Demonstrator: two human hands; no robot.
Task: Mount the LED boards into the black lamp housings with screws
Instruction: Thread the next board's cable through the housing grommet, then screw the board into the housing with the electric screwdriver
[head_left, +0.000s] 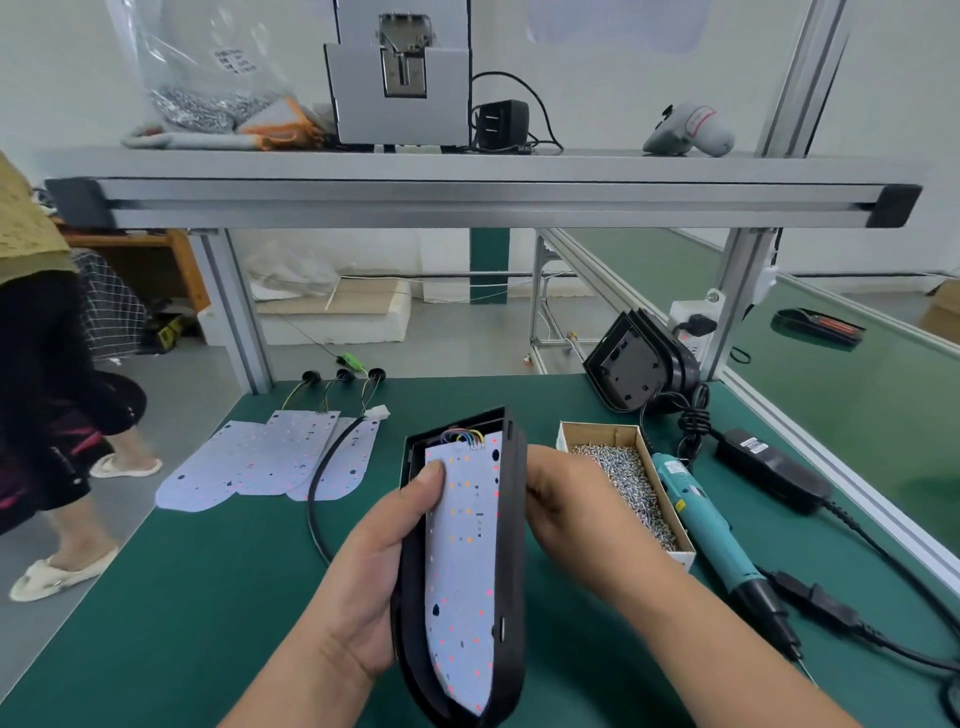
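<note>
Left hand grips a black lamp housing, thumb pressing its LED board; right hand clasps the opposite edge. Centre right, a cardboard box holds screws.

White LED board sits inside upright-tilted black lamp housing.

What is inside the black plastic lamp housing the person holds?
A long white LED board lies in the black housing, coloured wires at its far end. The thumb of the left hand presses it. The board hides the housing floor.
</note>
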